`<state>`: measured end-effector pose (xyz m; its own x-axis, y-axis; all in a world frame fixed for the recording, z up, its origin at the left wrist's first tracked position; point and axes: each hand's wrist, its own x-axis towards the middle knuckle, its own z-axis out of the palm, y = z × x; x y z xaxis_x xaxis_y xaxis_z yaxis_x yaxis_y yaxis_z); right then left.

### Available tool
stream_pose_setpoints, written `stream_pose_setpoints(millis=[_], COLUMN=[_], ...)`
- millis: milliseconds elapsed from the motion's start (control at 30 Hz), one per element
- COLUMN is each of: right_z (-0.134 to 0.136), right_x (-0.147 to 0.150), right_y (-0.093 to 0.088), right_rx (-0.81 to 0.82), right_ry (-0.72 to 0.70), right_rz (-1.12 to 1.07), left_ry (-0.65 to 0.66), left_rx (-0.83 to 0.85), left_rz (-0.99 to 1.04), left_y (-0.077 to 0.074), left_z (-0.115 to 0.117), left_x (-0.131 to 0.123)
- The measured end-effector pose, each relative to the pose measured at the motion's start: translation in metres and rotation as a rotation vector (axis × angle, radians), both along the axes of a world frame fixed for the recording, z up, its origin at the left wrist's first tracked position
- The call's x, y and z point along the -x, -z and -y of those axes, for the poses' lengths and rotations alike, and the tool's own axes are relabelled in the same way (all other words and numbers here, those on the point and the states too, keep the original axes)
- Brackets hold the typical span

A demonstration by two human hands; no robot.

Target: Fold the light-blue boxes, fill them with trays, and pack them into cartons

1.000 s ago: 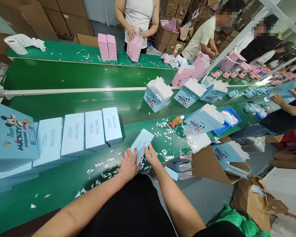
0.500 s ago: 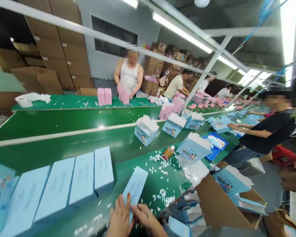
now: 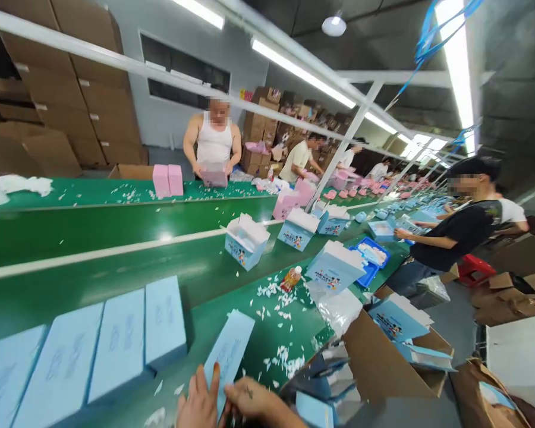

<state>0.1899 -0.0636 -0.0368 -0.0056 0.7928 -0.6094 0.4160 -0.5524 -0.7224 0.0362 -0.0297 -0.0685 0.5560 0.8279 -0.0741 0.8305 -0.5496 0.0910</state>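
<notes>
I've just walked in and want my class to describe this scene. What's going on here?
At a green bench strewn with white scraps, a person's left hand and right hand hold a blue box. To its left, more blue boxes stand in a row. Ahead and to the right are a bottle and some open cartons. Across from them, a co-worker in a white top has both hands at a pink box.

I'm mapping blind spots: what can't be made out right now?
All in the head view:
Held blue box, lower end: hidden behind the left hand and right hand.
Row of blue boxes, lettering: blurred.
Leftmost blue box: cut off by left and bottom edges.
Drink bottle, any print: too small.
</notes>
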Motion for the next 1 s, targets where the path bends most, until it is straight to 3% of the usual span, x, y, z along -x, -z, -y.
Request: stream_pose_setpoints(millis=[133,233,333,433,500,567,733,833,900,1000], right_z=[-0.002,0.001,-0.01,-0.049,-0.085,-0.122,-0.192,-0.226,-0.25,-0.285], right_x=[0.026,0.031,0.018,-0.006,-0.023,-0.038,-0.081,-0.107,-0.121,-0.135], right_y=[0.005,0.003,-0.009,-0.029,-0.039,-0.043,-0.049,-0.057,-0.055,-0.032], right_rx=[0.016,0.031,0.032,-0.082,-0.179,-0.151,-0.214,-0.308,-0.383,-0.505], right_ry=[-0.106,-0.154,-0.256,-0.273,-0.173,-0.055,0.116,0.142,0.097,-0.103], right_rz=[0.358,0.469,0.458,0.364,0.253,0.171,0.384,0.527,0.623,0.911], left_ry=[0.037,0.01,0.01,0.001,-0.02,-0.035,-0.05,-0.093,-0.12,-0.194], left_rx=[0.055,0.088,0.087,0.083,0.101,0.146,0.332,0.415,0.422,0.337], left_rz=[-0.054,-0.055,-0.051,-0.037,-0.002,0.043,0.14,0.236,0.291,0.321], left_y=[-0.02,-0.02,-0.013,-0.009,-0.01,-0.016,-0.046,-0.069,-0.087,-0.12], left_z=[0.002,0.005,0.01,0.014,0.015,0.011,-0.012,-0.022,-0.025,-0.03], left_x=[0.001,-0.002,-0.005,-0.005,-0.004,-0.002,0.008,0.025,0.044,0.078])
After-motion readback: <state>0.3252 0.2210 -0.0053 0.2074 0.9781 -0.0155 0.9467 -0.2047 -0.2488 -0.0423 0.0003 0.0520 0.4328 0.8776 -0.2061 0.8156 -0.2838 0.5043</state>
